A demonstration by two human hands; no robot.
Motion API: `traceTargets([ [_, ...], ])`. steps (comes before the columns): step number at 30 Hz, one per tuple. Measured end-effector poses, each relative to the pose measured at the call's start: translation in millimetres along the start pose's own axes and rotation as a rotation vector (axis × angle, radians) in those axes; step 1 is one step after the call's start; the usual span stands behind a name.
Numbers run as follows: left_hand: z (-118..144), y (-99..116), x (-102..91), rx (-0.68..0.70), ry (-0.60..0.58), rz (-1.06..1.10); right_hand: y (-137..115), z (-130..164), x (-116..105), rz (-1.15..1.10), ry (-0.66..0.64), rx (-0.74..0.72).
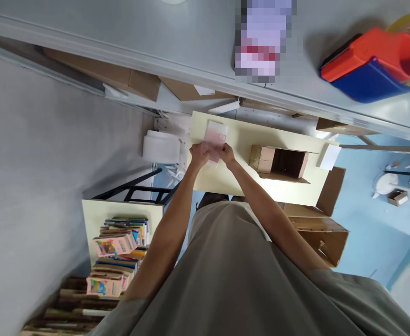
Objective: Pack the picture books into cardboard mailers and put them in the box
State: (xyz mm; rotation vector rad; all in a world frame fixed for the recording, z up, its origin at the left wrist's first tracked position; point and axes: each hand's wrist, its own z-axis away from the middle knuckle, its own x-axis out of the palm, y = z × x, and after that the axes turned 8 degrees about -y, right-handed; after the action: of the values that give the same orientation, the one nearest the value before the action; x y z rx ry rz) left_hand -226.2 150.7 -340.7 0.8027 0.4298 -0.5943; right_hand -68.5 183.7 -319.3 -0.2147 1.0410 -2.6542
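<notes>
Here we hold a pink-and-white packet (217,133) over the left part of a pale yellow table (236,179), the fingers of our left hand (199,154) and right hand (227,155) curled closed on its nearer half. Motion blur hides the finer grip, and we cannot tell whether the packet touches the tabletop. To its right we see an open cardboard box (266,161), then a white box (330,157) near the table's end. Beyond, a red-and-blue tape dispenser (374,70) sits on a grey worktop (156,37).
</notes>
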Motion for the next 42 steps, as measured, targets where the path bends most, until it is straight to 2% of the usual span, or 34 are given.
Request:
traceTargets([
  [3,10.5,10.5,5.1,0.038,-0.027,-0.010,-2.3,15.6,4.5,-0.090,-0.009,0.018],
  [6,23.0,15.7,2.4,0.038,0.001,0.157,-6.7,33.9,0.3,-0.062,-0.043,-0.043],
  [9,41.8,23.2,-9.2,-0.006,0.110,0.433,-12.4,62.2,-18.0,0.020,-0.049,-0.172],
  [11,60.4,35.6,-19.0,0.021,0.061,0.625,-17.1,89.0,-37.8,0.041,-0.067,-0.260],
  [14,97.5,69.1,-28.2,0.149,-0.224,0.793,-25.2,137.7,-74.9,0.039,-0.108,-0.353],
  [16,125.0,99.0,-26.7,0.201,-0.287,0.778,-30.4,171.2,-101.4,0.050,-0.113,-0.385],
  [20,171.9,160.1,-6.3,0.309,-0.170,0.612,-37.0,227.8,-150.1,0.092,-0.049,-0.453],
  [24,197.2,207.1,19.4,0.409,0.015,0.507,-38.2,262.8,-186.4,0.119,-0.034,-0.503],
  [28,207.2,241.1,37.9,0.472,0.144,0.491,-38.6,276.7,-212.8,0.155,-0.068,-0.539],
  [31,210.9,258.0,46.4,0.496,0.140,0.441,-37.9,278.6,-232.4,0.188,-0.025,-0.562],
  [34,210.5,264.7,50.3,0.493,0.062,0.486,-35.0,279.6,-252.2,0.208,-0.023,-0.575],
  [37,206.5,262.2,50.0,0.452,-0.089,0.605,-32.5,282.2,-266.2,0.210,-0.074,-0.562],
  [40,203.1,255.1,45.5,0.422,-0.260,0.642,-34.9,282.6,-275.1,0.227,-0.173,-0.548],
  [42,202.2,248.7,39.0,0.404,-0.283,0.616,-39.5,277.2,-284.9,0.239,-0.258,-0.549],
])
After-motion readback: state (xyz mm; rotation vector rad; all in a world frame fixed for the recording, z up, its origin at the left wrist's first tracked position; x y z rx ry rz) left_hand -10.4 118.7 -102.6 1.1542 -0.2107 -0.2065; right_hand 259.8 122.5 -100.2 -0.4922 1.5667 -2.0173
